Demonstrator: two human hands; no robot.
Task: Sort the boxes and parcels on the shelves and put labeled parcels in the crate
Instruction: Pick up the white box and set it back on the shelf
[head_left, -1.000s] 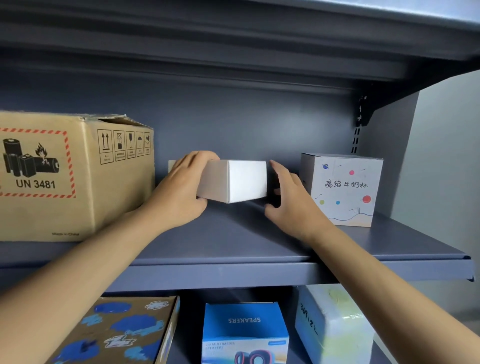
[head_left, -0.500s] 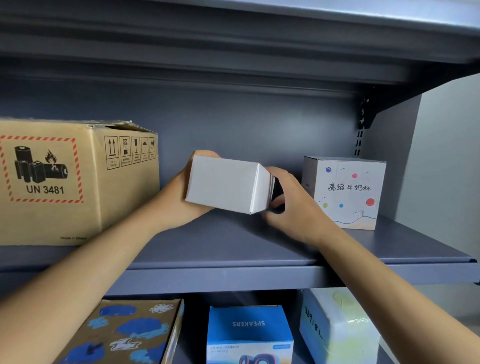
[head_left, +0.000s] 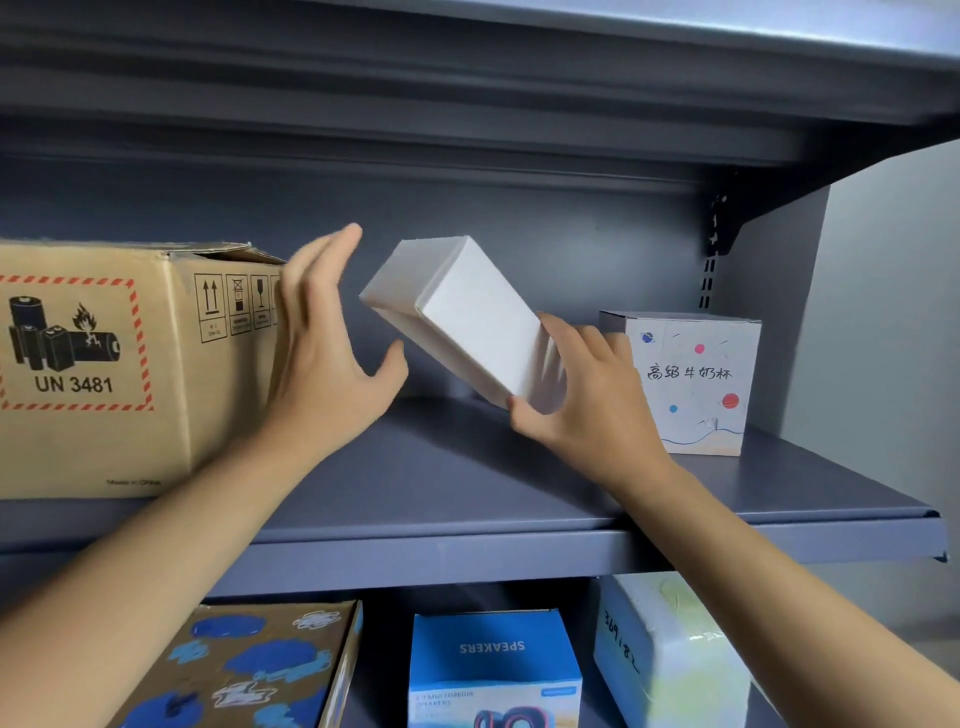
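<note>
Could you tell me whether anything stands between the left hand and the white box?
Nothing visible does: an open gap separates the left hand from the tilted white box, which the right hand grips.

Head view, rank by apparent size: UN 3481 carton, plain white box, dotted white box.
1. UN 3481 carton: clearly largest, though cropped at left.
2-3. plain white box and dotted white box: look alike; the plain one is tilted and nearer the camera, so unranked.

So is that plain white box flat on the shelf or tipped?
Tipped: the white box slants up to the left, its lower end gripped by the right hand; the left hand is open, off it.
</note>
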